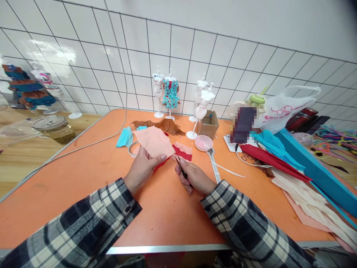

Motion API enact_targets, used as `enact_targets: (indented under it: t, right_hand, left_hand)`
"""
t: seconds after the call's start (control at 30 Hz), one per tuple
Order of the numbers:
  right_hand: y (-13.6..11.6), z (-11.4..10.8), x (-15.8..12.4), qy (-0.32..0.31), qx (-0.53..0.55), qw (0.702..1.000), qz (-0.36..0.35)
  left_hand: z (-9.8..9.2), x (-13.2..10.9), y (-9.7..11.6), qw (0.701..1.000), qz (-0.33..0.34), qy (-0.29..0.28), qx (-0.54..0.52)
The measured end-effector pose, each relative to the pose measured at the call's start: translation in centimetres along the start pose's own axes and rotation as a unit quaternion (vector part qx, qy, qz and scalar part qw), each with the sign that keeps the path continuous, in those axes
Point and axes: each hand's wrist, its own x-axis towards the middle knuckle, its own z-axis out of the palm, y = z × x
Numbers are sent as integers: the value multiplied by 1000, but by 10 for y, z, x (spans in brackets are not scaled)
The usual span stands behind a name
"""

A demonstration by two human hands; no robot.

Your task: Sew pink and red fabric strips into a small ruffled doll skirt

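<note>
Facing a pink bowl (205, 148) and an open cardboard box (209, 131) on the worktop (158, 219), with contents too unclear to tell. Pinching peach cloth (154, 141) in left fingers (159, 159) above the worktop, with thumb uppermost; clamping dark scissors (182, 171) in right fingers (187, 166), aiming tips near the cloth's right corner.

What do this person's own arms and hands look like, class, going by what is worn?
The left sleeve and right sleeve are long and plaid, in black or very dark blue, grey and off-white, reaching about the wrists. A small dark button shows at the left cuff. The left hand and right hand wear no gloves.
</note>
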Motion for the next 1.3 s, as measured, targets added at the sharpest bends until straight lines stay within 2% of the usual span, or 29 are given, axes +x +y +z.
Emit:
enact_targets:
  t: [0.17,0.4,0.7,1.0,1.3]
  right_hand:
    - [-1,4,-1,-53,5,998,23]
    - [0,5,-1,-11,-35,999,-7]
    - [-3,7,-1,-5,-39,999,-10]
    - [-2,8,0,-12,-22,1000,-17]
    - [0,9,3,-9,0,1000,-20]
  left_hand:
    - [1,-1,-8,999,-12,-19,-23]
    - [1,-4,-9,999,-15,-38,-34]
    - [3,-4,-10,999,-3,-37,-2]
    - [6,-5,-12,1000,-14,-6,-23]
    - [8,-4,-13,1000,4,-4,-3]
